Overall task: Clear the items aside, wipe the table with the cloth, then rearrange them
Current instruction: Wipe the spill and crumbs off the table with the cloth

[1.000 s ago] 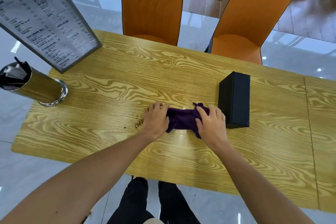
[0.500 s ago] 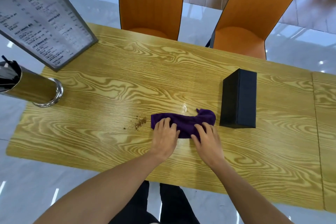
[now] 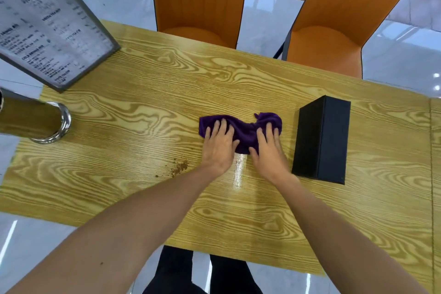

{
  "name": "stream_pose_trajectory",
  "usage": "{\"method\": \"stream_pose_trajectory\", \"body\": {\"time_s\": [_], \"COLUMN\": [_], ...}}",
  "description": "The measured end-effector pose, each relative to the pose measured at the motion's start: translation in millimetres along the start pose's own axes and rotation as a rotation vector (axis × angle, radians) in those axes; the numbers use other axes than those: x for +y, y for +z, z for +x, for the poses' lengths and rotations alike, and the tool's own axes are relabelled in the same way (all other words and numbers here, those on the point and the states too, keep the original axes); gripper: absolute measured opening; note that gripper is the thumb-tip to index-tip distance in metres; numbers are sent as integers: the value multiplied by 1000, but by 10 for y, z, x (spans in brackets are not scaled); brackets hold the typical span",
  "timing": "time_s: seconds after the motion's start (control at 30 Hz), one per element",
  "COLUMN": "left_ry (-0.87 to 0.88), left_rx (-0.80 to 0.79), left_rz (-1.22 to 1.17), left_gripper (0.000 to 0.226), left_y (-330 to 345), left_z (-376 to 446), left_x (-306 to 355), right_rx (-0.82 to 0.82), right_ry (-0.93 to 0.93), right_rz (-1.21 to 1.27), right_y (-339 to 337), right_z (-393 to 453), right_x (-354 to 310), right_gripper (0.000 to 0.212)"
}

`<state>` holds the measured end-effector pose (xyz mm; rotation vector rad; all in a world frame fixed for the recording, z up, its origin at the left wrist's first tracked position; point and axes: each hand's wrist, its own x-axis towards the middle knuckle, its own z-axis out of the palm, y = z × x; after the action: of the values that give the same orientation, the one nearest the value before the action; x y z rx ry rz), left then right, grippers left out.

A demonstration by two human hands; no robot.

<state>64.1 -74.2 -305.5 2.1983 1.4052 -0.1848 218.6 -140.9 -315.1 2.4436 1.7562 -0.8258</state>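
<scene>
cloth [image 3: 245,130]: purple, bunched, pinched mid | left hand [image 3: 219,145], right hand [image 3: 268,148]: flat, fingers spread, pressing it | table [image 3: 143,114]

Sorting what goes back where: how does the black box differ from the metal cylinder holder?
The black rectangular box is matte and flat-sided; the brass-coloured metal cylinder holder is shiny and round, with a chrome base ring. The box stands right of the hands, the holder at the table's far left edge. Both stand upright on the wooden table.
</scene>
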Motion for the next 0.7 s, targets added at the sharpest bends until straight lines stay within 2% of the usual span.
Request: {"method": "stream_pose_trajectory", "body": {"time_s": [0.1, 0.23, 0.33, 0.47, 0.7], "left_ry": [49, 111, 142, 155, 209], "left_rx": [-14, -36, -64, -42, -7], "left_rz": [58, 80, 99, 122, 139], "left_gripper": [57, 65, 66, 62, 53], "left_y": [-103, -227, -317, -332, -164], "left_z": [332, 677, 869, 904, 320], "left_x": [-60, -159, -226, -230, -213], "right_rx": [-15, 50, 69, 60, 82], "right_ry": [-63, -145, -185, -205, -229], "right_rz": [-74, -204, -141, -29, 79], "right_y": [-110, -181, -176, -192, -16], "right_z": [284, 597, 753, 812, 230], "right_x": [-35, -87, -124, -131, -168], "right_gripper": [67, 67, 63, 48, 32]}}
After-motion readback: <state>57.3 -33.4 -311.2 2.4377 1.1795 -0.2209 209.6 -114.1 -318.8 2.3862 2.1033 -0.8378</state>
